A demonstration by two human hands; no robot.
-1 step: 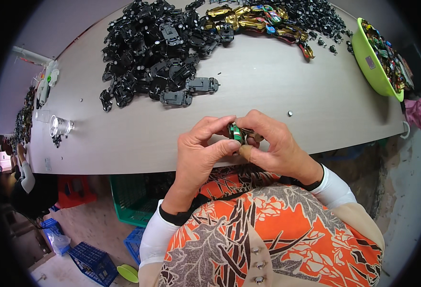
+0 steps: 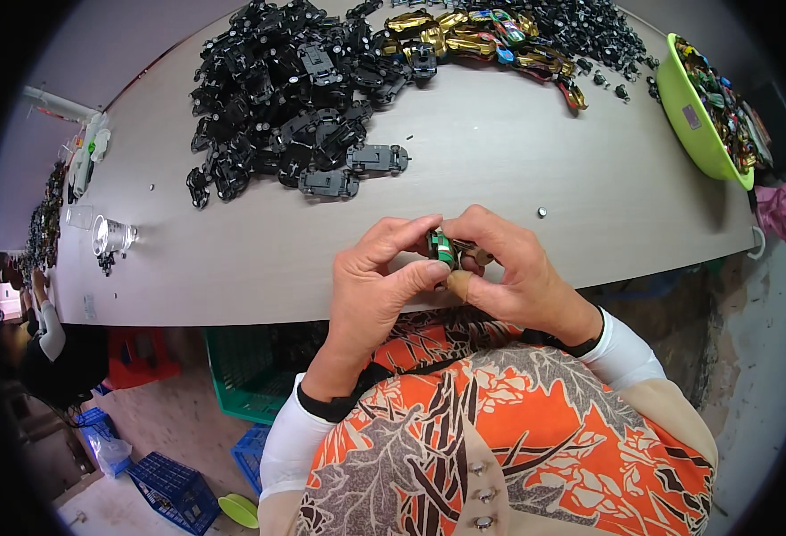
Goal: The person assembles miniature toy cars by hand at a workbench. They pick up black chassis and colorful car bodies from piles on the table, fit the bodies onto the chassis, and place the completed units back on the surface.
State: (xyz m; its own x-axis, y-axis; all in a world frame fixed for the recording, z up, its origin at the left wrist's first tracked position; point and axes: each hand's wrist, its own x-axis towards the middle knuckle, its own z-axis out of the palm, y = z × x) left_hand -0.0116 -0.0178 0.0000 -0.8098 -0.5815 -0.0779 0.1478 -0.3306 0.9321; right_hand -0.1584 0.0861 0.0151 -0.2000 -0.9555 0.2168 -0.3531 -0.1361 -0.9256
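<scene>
A small toy car body, green with a white stripe (image 2: 444, 250), is held upright between both hands just over the table's near edge. My left hand (image 2: 375, 268) pinches it from the left with thumb and forefinger. On the other side, my right hand (image 2: 511, 263) grips it with bent fingers, and a tan wrap covers its thumb tip. My fingers hide much of the car. Beyond my hands lie dark grey toy car chassis with wheels (image 2: 378, 158), at the front of a large black pile (image 2: 268, 98).
Gold and coloured car bodies (image 2: 469, 43) lie at the back, beside a heap of small black parts (image 2: 603, 36). A lime-green basin (image 2: 692, 134) full of parts stands far right. At left are a clear cup (image 2: 111, 235) and another person's arm (image 2: 50, 330). A green crate (image 2: 232, 375) sits below.
The green toy car has turned slightly between my fingers, so its stripes show differently. My hands have barely moved.
</scene>
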